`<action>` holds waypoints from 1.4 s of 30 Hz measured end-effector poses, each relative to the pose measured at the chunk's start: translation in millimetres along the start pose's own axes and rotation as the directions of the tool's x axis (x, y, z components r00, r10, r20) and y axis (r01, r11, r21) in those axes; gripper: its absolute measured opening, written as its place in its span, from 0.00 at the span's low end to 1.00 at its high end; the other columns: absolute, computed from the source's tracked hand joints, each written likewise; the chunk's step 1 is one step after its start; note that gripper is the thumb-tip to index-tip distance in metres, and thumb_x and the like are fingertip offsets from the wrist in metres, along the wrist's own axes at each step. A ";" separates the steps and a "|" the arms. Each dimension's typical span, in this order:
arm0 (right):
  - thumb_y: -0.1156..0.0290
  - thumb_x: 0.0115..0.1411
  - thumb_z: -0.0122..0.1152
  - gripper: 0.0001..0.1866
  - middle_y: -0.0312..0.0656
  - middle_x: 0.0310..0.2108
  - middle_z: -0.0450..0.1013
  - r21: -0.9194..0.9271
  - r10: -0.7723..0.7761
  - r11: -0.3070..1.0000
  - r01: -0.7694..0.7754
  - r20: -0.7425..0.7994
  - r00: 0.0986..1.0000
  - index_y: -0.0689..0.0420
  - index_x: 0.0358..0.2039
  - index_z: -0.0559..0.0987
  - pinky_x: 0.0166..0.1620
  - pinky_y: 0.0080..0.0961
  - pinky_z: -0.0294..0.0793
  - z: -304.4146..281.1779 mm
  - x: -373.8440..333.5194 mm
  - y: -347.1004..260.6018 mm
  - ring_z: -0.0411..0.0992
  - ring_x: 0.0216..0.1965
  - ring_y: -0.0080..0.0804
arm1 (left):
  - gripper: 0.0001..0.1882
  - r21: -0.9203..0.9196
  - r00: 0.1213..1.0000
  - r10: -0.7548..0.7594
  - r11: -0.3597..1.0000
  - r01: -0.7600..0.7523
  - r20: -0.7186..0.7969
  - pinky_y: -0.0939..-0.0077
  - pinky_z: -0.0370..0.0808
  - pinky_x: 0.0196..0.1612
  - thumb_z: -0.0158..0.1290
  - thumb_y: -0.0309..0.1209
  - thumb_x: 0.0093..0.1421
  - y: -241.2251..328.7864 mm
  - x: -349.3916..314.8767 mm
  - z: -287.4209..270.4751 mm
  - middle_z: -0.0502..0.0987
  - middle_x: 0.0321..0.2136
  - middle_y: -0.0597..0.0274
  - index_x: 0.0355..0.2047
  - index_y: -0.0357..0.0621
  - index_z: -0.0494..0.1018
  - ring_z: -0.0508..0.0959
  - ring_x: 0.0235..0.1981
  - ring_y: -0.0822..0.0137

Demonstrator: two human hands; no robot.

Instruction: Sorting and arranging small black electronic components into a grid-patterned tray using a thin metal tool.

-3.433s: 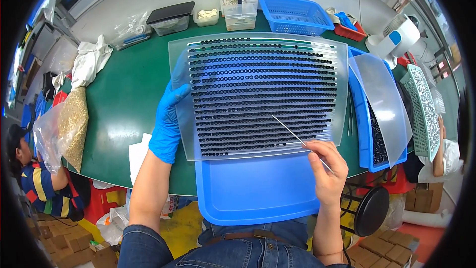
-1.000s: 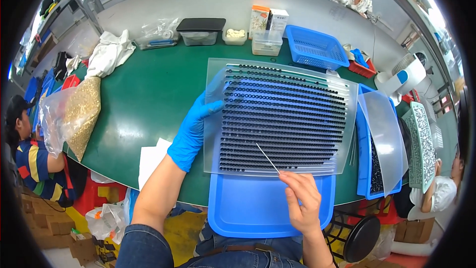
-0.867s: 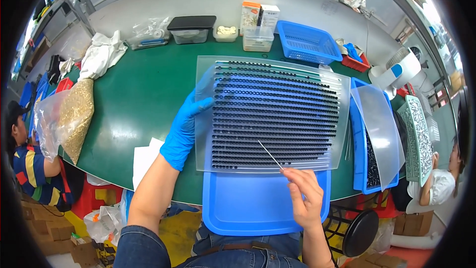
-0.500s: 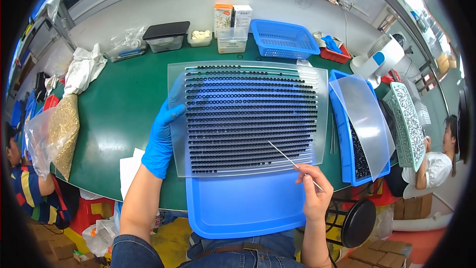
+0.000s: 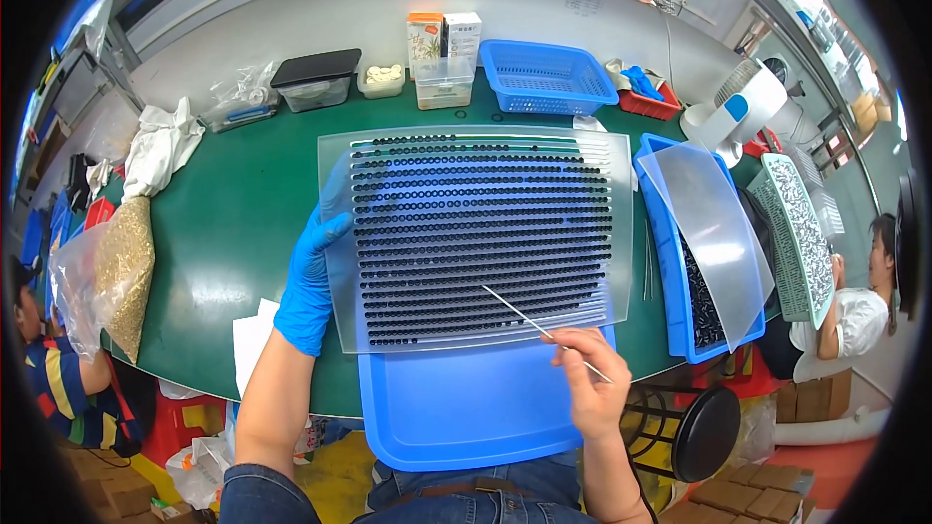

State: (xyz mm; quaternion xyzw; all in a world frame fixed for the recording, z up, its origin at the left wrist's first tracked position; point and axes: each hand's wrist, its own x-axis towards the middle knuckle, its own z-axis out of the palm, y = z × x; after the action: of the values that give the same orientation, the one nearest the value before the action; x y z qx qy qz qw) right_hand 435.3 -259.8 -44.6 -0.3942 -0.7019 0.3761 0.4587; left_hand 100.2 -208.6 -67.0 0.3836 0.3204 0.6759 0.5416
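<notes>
My gloved left hand (image 5: 309,277) grips the left edge of the translucent plate (image 5: 621,243), mid-frame over the blue tray (image 5: 476,427). My right hand (image 5: 592,376) pinches the thin metal rod (image 5: 518,312), tip at the lower rows of black rings (image 5: 485,231). I'd hold the plate steady, touch lightly, so neighbours don't get knocked. Rod points upper left, long axis diagonal; plate's long axis runs left-right.

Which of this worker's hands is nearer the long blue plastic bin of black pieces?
Right: the bare right hand, holding a thin silvery rod, is left of the bin; the blue-gloved left hand is farther left, gripping a translucent plastic sheet.
</notes>
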 end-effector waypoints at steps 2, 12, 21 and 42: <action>0.76 0.64 0.56 0.09 0.48 0.39 0.78 -0.014 -0.003 1.000 0.004 0.017 1.000 0.67 0.40 0.80 0.37 0.21 0.74 6.1 3.0 -4.1 0.72 0.34 0.28 | 0.47 -0.023 1.000 -0.015 1.000 0.015 -0.021 0.65 0.55 0.69 0.61 0.38 0.52 0.5 -1.8 0.8 0.62 0.65 0.53 0.70 0.43 0.52 0.62 0.66 0.59; 0.74 0.65 0.56 0.10 0.47 0.42 0.77 0.126 0.171 0.979 -0.161 -0.072 0.983 0.67 0.43 0.79 0.39 0.22 0.75 -21.0 -2.0 10.9 0.72 0.36 0.26 | 0.48 0.034 1.000 -0.005 0.999 0.006 -0.012 0.65 0.56 0.69 0.61 0.38 0.51 1.7 0.4 -0.3 0.62 0.65 0.53 0.69 0.43 0.53 0.63 0.65 0.59; 0.72 0.65 0.57 0.12 0.48 0.39 0.79 0.288 0.305 0.930 -0.227 -0.264 0.915 0.67 0.44 0.78 0.38 0.22 0.74 -61.4 -9.3 26.7 0.73 0.34 0.24 | 0.47 0.030 0.999 0.020 0.999 -0.019 -0.031 0.63 0.58 0.68 0.61 0.37 0.50 -0.6 -0.1 -0.4 0.62 0.65 0.52 0.69 0.44 0.53 0.63 0.65 0.57; 0.73 0.66 0.55 0.11 0.47 0.38 0.79 0.302 0.265 0.943 -0.138 -0.438 0.859 0.66 0.43 0.78 0.38 0.20 0.73 -78.6 -16.3 35.0 0.71 0.32 0.22 | 0.49 0.082 0.996 0.047 0.996 -0.041 -0.080 0.61 0.59 0.68 0.62 0.39 0.49 -0.1 -0.9 3.6 0.62 0.65 0.53 0.69 0.42 0.53 0.63 0.65 0.56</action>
State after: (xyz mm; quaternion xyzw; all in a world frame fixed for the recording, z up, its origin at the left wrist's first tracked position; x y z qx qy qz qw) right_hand 520.9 -247.2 -58.1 -0.4823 -0.4677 0.4034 0.6212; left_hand 103.5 -209.3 -65.5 0.3840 0.3605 0.6895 0.4972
